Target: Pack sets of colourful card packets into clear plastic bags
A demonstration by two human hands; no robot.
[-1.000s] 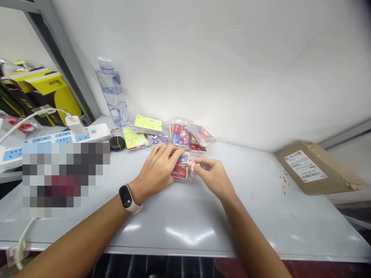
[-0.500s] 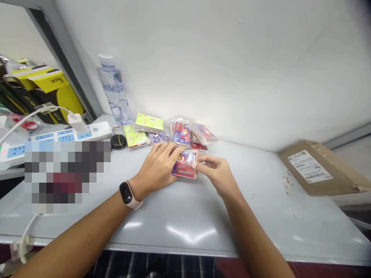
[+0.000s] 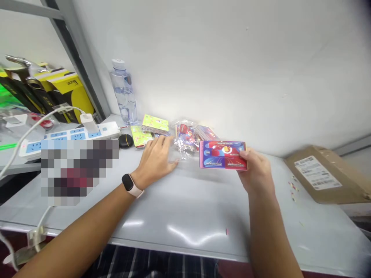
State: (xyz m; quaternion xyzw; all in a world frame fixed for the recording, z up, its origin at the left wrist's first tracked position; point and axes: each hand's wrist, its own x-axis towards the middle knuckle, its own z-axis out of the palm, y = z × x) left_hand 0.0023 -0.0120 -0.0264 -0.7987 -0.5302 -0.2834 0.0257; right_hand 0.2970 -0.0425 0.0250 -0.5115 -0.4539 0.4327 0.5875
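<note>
My right hand (image 3: 256,168) grips a stack of red and blue cards (image 3: 223,155) by its right end, held above the table. A clear plastic bag (image 3: 184,148) lies to the left of that stack. My left hand (image 3: 158,156) is beside the bag, its thumb spread from the fingers; whether it pinches the bag's edge is unclear. Behind the hands lie bagged red and blue cards (image 3: 187,134), another bagged pack (image 3: 207,133) and green card packs (image 3: 155,123).
A water bottle (image 3: 124,92) stands against the wall. Left are a black case (image 3: 125,141), a power strip (image 3: 108,130) with a charger, and a pixelated area. A cardboard box (image 3: 327,173) sits at the right, small scraps (image 3: 293,186) beside it.
The card stack has come out of its clear bag and moved right in my right hand. My left hand no longer rests on the stack. The view has shifted slightly.
</note>
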